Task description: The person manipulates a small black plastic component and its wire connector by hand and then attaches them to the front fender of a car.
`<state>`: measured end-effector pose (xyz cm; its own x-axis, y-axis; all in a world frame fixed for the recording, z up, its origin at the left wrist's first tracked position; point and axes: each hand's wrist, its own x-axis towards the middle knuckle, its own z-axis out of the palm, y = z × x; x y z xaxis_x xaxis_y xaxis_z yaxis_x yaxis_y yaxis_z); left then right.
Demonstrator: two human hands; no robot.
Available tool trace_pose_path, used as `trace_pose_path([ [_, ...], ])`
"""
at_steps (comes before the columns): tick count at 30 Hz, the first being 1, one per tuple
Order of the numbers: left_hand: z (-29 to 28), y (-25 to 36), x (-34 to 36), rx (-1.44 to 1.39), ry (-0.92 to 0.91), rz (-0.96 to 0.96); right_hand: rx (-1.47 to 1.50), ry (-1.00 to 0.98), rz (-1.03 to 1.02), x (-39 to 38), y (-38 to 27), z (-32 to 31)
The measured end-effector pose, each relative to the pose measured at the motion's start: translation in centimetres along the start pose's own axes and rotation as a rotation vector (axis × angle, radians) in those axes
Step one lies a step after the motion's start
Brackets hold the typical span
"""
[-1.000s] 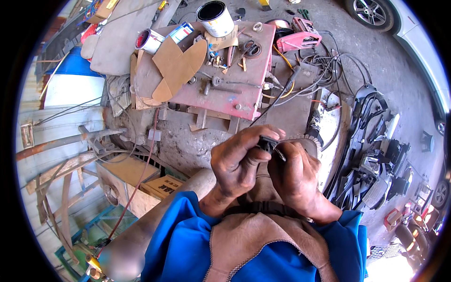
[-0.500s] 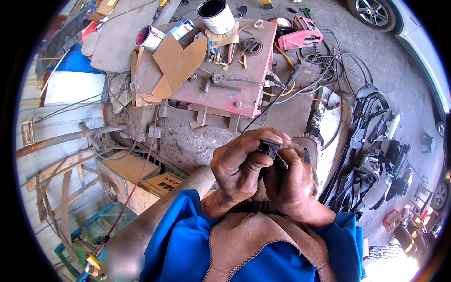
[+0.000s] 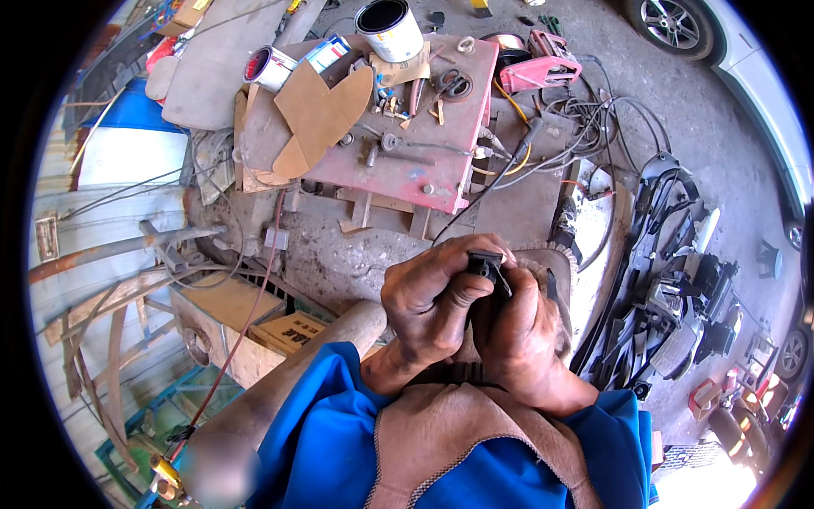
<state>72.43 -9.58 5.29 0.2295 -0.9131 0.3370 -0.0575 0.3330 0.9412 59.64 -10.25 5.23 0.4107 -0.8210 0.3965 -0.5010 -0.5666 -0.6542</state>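
Both hands are together in front of my body, over a brown apron (image 3: 462, 424). My left hand (image 3: 428, 297) is closed round a small black block-like part (image 3: 484, 262), its thumb pressed against the near side. Close against it, my right hand (image 3: 526, 335) is closed in a pinch on a thin grey metal piece (image 3: 506, 287) whose tip lies beside the black part. Fingers hide most of both things, so I cannot tell whether they touch.
Ahead stands a red worktable (image 3: 407, 170) with a cardboard piece (image 3: 318, 123), a white paint can (image 3: 390, 32) and small tools. A pink machine (image 3: 543, 68) and tangled cables are beyond. Black car parts (image 3: 661, 288) lie on the right, a cardboard box (image 3: 292, 332) on the left.
The black part has tilted slightly in my left hand. My right hand has shifted a little, and less of the thin metal piece shows.
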Motion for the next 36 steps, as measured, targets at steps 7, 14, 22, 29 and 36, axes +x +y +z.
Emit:
trace_pose_path([
  [7, -1.4, 0.0, 0.9, 0.167, -0.149, 0.051, -0.141, -0.119, -0.075, 0.3, 1.2, -1.8],
  [14, -1.8, -0.4, 1.2, 0.244, -0.153, 0.078, -0.325, -0.131, -0.204, 2.3, 2.0, -3.6],
  [22, -1.4, -0.2, 1.0, 0.017, -0.063, -0.019, 0.301, -0.219, 0.193, 1.6, 0.8, -4.1],
  [29, -0.9, 0.7, 1.3, 0.043, -0.086, -0.101, 0.439, -0.238, 0.178, 1.9, 0.8, -3.8],
  [36, -0.7, 0.0, 0.7, -0.012, -0.061, -0.093, 0.443, -0.221, 0.191, 1.5, 0.9, -2.8],
])
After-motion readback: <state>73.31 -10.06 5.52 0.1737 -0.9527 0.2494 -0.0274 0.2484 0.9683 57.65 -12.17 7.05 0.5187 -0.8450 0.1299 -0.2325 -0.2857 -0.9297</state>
